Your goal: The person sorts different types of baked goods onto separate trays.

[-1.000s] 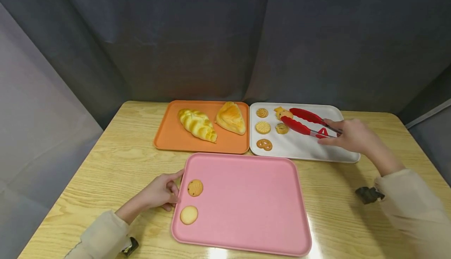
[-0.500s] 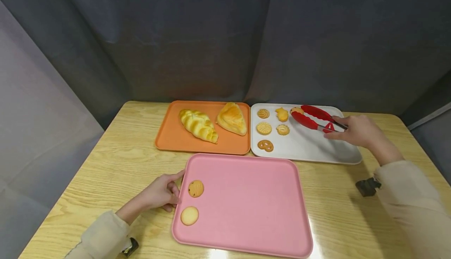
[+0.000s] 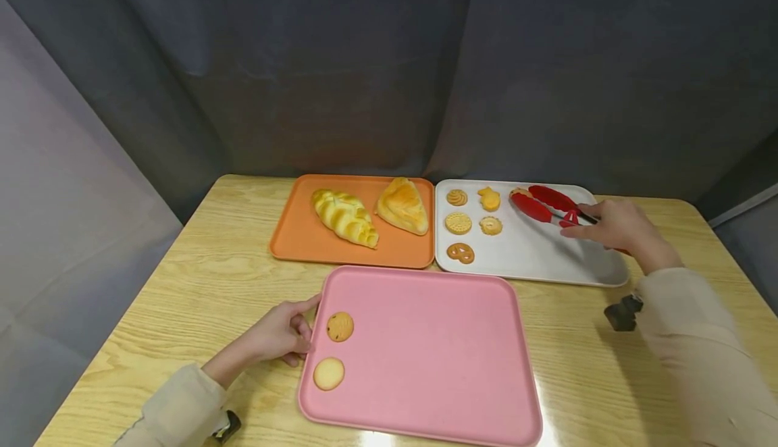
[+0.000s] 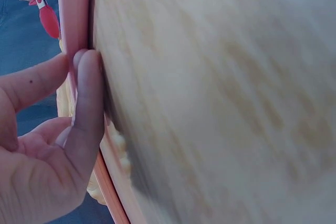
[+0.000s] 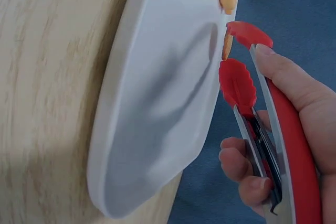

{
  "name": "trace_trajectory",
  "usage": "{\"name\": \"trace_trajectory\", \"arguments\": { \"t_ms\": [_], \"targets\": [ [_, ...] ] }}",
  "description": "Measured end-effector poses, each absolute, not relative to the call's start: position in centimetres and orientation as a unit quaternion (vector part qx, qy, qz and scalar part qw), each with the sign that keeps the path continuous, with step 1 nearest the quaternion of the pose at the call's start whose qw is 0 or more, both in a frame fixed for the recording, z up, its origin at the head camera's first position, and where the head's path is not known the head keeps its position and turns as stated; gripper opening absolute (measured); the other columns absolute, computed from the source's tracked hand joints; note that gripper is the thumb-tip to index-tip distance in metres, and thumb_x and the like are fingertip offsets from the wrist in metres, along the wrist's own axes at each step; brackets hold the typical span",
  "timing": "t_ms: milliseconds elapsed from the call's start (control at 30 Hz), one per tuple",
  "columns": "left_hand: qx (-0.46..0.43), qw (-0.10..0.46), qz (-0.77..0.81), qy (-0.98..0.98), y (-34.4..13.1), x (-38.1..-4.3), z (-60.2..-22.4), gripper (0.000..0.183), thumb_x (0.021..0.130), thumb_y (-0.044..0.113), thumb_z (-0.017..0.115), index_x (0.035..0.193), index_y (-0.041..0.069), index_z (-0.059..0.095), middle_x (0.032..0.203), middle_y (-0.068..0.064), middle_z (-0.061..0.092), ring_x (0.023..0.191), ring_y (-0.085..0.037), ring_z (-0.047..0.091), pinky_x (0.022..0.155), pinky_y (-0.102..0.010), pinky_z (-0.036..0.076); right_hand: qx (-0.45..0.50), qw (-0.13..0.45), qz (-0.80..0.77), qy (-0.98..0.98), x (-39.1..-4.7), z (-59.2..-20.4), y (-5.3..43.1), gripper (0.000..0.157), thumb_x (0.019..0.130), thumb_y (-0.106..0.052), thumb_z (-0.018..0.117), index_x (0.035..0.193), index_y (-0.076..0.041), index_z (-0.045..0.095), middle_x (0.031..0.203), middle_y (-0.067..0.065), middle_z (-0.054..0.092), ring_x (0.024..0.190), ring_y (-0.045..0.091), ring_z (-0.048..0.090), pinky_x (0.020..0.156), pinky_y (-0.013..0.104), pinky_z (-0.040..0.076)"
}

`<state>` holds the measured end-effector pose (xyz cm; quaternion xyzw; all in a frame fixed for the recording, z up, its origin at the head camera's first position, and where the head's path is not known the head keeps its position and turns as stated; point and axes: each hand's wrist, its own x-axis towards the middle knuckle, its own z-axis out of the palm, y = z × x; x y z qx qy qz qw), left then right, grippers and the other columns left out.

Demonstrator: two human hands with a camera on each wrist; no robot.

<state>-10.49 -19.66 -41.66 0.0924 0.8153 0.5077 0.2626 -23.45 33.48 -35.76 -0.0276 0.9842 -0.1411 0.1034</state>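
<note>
My right hand (image 3: 621, 225) grips a pair of red-tipped tongs (image 5: 286, 140) over the right half of the white tray (image 3: 529, 258). Between the tong tips is a round cookie (image 5: 227, 46), partly covered by the near tip in the head view. At the pink tray (image 3: 431, 352), my left hand (image 3: 281, 331) pinches the left rim between thumb and fingers. Near that hand, a dotted round cookie (image 3: 340, 326) lies above a plain round cookie (image 3: 329, 373). Left on the white tray are a star-topped cookie (image 3: 489, 198), a pretzel (image 3: 460, 252) and several other cookies.
An orange tray (image 3: 292, 248) stands left of the white one, behind the pink tray. On it lie a braided loaf (image 3: 345, 217) and a triangular pastry (image 3: 402, 205). Dark curtains (image 3: 340, 69) hang behind the wooden table (image 3: 206, 258).
The tongs and their cookie have moved right, away from the star-topped cookie, and now sit lower over the white tray. My left hand has stayed at the pink rim.
</note>
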Motion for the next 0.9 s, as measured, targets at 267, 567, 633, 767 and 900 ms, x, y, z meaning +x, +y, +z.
{"name": "trace_trajectory", "arguments": {
  "t_ms": [267,567,633,767,900],
  "targets": [
    [0.092,0.265,0.507,0.815,-19.7,-10.4,-41.5,0.082,0.072,-0.013,0.059,0.143,-0.002,0.02,0.068,-0.009,0.054,0.053,-0.016,0.053,0.043,-0.034,0.05,-0.017,0.112,-0.141,0.984,-23.9,-36.4,33.5,0.094,0.071,-0.059,0.065,0.129,0.011,0.041,0.065,0.007,0.052,0.056,0.021,0.047,0.046,0.029,0.036],
    [0.095,0.263,0.505,0.817,-19.7,-10.5,-41.7,0.081,0.072,-0.013,0.058,0.143,-0.001,0.021,0.067,-0.009,0.055,0.054,-0.016,0.053,0.043,-0.034,0.05,-0.012,0.115,-0.134,0.984,-23.8,-36.6,33.8,0.096,0.071,-0.059,0.065,0.13,0.012,0.037,0.066,0.008,0.052,0.062,0.023,0.042,0.046,0.028,0.035],
    [0.094,0.263,0.504,0.817,-19.7,-10.5,-41.7,0.082,0.072,-0.013,0.058,0.143,-0.001,0.021,0.067,-0.009,0.055,0.054,-0.016,0.053,0.043,-0.034,0.05,-0.016,0.107,-0.131,0.985,-23.6,-36.4,33.8,0.097,0.071,-0.06,0.064,0.13,0.011,0.037,0.063,0.007,0.051,0.063,0.024,0.04,0.047,0.028,0.033],
    [0.094,0.265,0.505,0.816,-19.7,-10.5,-41.7,0.082,0.072,-0.014,0.058,0.143,-0.001,0.02,0.068,-0.009,0.055,0.054,-0.016,0.053,0.043,-0.034,0.05,-0.025,0.093,-0.131,0.987,-23.0,-35.9,33.7,0.096,0.071,-0.062,0.063,0.13,0.011,0.039,0.057,0.006,0.046,0.061,0.023,0.037,0.046,0.029,0.031],
    [0.095,0.264,0.506,0.815,-19.7,-10.5,-41.8,0.082,0.072,-0.014,0.058,0.143,-0.001,0.02,0.068,-0.009,0.055,0.054,-0.016,0.053,0.043,-0.034,0.05,-0.031,0.086,-0.135,0.987,-22.3,-35.6,33.5,0.095,0.072,-0.06,0.064,0.13,0.01,0.039,0.052,0.004,0.041,0.055,0.021,0.034,0.044,0.028,0.03]
  ]
}}
